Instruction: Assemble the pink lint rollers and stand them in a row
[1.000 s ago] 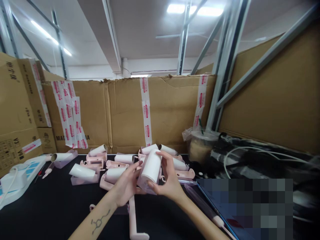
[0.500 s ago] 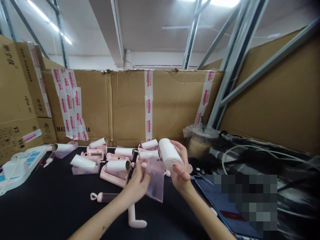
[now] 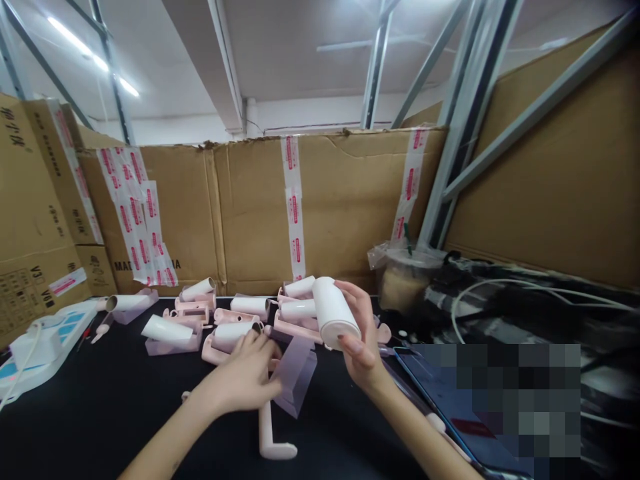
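Observation:
My right hand is closed around a white paper roll, held tilted above the table with its flat end toward me. My left hand reaches over the table, thumb and fingers apart, its fingertips near the end of another white roll that lies in a pink holder. Whether these fingertips touch it I cannot tell. Beside the left thumb is a translucent purple cover. An L-shaped pink handle lies below the left hand.
Several pink holders and purple trays with white rolls, such as this roll, lie along the cardboard wall. A power strip is at left. A drink cup, cables and a tablet-like device are at right.
My left hand has let go of the purple cover and moved left toward the pink holder. The cover now sits lower and slightly left. My right hand still holds the white roll.

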Motion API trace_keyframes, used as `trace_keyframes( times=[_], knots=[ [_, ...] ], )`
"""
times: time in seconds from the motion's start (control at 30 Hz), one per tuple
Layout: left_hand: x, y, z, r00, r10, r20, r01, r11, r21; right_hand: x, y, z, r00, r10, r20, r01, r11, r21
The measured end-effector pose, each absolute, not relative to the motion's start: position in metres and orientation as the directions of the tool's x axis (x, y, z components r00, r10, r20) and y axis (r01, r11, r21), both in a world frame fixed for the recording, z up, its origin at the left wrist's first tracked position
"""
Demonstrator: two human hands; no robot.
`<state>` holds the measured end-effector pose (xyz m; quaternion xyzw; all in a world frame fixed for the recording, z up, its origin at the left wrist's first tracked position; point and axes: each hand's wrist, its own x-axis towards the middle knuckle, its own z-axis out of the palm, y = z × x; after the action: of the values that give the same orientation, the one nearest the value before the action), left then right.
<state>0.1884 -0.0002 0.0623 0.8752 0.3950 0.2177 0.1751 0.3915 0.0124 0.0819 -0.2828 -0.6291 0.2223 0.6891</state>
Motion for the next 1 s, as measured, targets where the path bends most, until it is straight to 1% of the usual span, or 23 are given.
trace_keyframes(
  times=[0.07, 0.13, 0.23, 0.3, 0.37, 0.5, 0.57, 0.63, 0.7, 0.77, 0.83, 0.93, 1.0],
  knots=[
    [0.17, -0.009, 0.061, 0.618, 0.762, 0.193, 0.65, -0.634, 0.42, 0.391, 0.01, 0.083, 0.087, 0.658, 0.748, 0.063, 0.746, -0.663],
    [0.158, -0.018, 0.054, 0.588, 0.797, 0.135, 0.712, -0.59, 0.381, 0.389, 0.008, 0.085, 0.06, 0.655, 0.753, 0.072, 0.75, -0.658],
    [0.148, -0.027, 0.045, 0.525, 0.843, 0.113, 0.784, -0.531, 0.322, 0.386, 0.006, 0.084, 0.006, 0.658, 0.753, 0.05, 0.752, -0.658],
    [0.14, -0.032, 0.048, 0.505, 0.855, 0.114, 0.796, -0.513, 0.321, 0.386, 0.005, 0.084, -0.051, 0.657, 0.752, 0.014, 0.753, -0.658],
    [0.13, -0.033, 0.058, 0.476, 0.872, 0.118, 0.786, -0.481, 0.387, 0.386, 0.004, 0.083, -0.11, 0.661, 0.742, -0.022, 0.745, -0.667],
    [0.127, -0.021, 0.084, 0.41, 0.894, 0.179, 0.683, -0.431, 0.59, 0.385, -0.002, 0.087, -0.274, 0.668, 0.692, -0.125, 0.689, -0.714],
    [0.138, -0.01, 0.09, 0.394, 0.9, 0.188, 0.571, -0.4, 0.717, 0.385, -0.004, 0.088, -0.362, 0.643, 0.675, -0.155, 0.672, -0.724],
    [0.155, 0.001, 0.088, 0.432, 0.896, 0.104, 0.412, -0.299, 0.861, 0.385, -0.004, 0.087, -0.397, 0.626, 0.671, -0.165, 0.671, -0.723],
    [0.171, 0.008, 0.079, 0.525, 0.851, 0.011, 0.221, -0.149, 0.964, 0.386, 0.0, 0.083, -0.388, 0.636, 0.667, -0.187, 0.654, -0.733],
    [0.182, 0.012, 0.067, 0.575, 0.817, -0.048, 0.097, -0.01, 0.995, 0.386, 0.006, 0.078, -0.374, 0.671, 0.641, -0.231, 0.601, -0.765],
    [0.187, 0.011, 0.056, 0.582, 0.806, -0.105, 0.062, 0.084, 0.994, 0.386, 0.012, 0.073, -0.37, 0.722, 0.585, -0.285, 0.511, -0.811],
    [0.187, 0.008, 0.048, 0.588, 0.8, -0.119, 0.038, 0.12, 0.992, 0.382, 0.016, 0.066, -0.355, 0.776, 0.521, -0.362, 0.4, -0.842],
    [0.187, 0.006, 0.047, 0.591, 0.801, -0.096, 0.01, 0.111, 0.994, 0.377, 0.016, 0.063, -0.33, 0.8, 0.5, -0.372, 0.377, -0.848]
  ],
)
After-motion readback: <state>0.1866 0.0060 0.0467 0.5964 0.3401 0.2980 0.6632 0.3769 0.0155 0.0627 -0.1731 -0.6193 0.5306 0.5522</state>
